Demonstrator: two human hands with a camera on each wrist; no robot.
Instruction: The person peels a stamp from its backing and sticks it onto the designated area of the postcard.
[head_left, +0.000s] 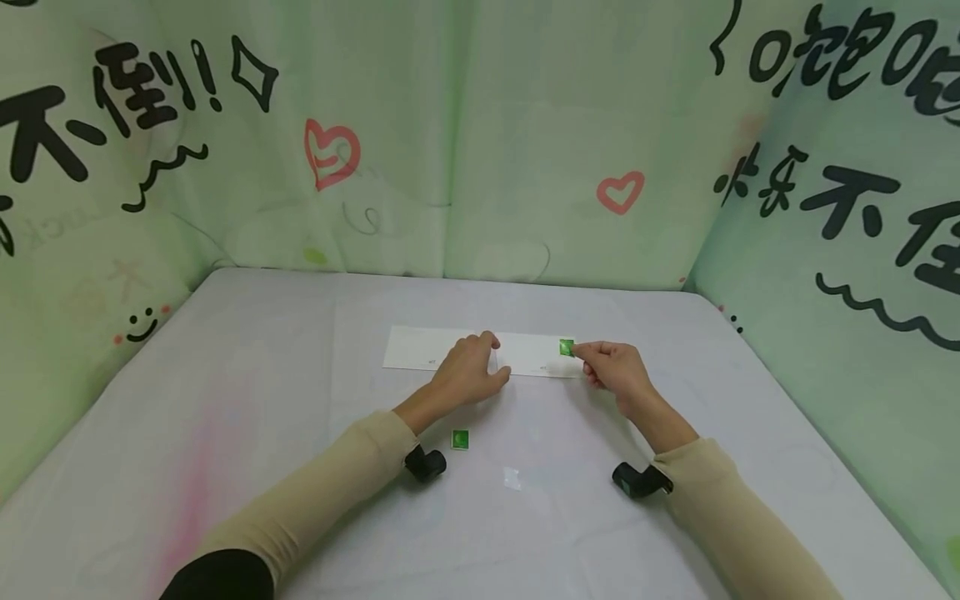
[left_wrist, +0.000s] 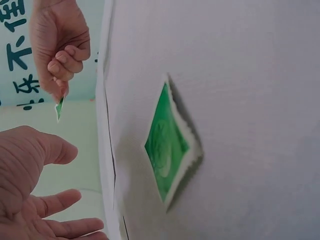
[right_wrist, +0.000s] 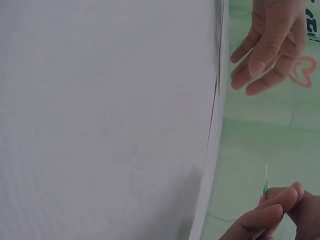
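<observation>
A small green stamp (head_left: pixel 567 347) with a pale edge is pinched between the thumb and fingertip of my right hand (head_left: pixel 617 372), over the right part of a long white paper strip (head_left: pixel 528 354). My left hand (head_left: pixel 468 371) hovers at the middle of the strip, fingers loosely bent and apart; whether it touches the paper cannot be told. A second green stamp (left_wrist: pixel 167 147), its edge toothed, lies face up on the table below the left wrist. In the right wrist view the pinched stamp (right_wrist: pixel 265 186) shows nearly edge-on.
The white-covered table (head_left: pixel 360 517) ends at a green fabric wall (head_left: pixel 480 225) with black writing and red hearts. A small clear, shiny piece (head_left: pixel 512 478) lies on the table right of the loose stamp. Black wrist cameras (head_left: pixel 426 464) hang under both sleeves.
</observation>
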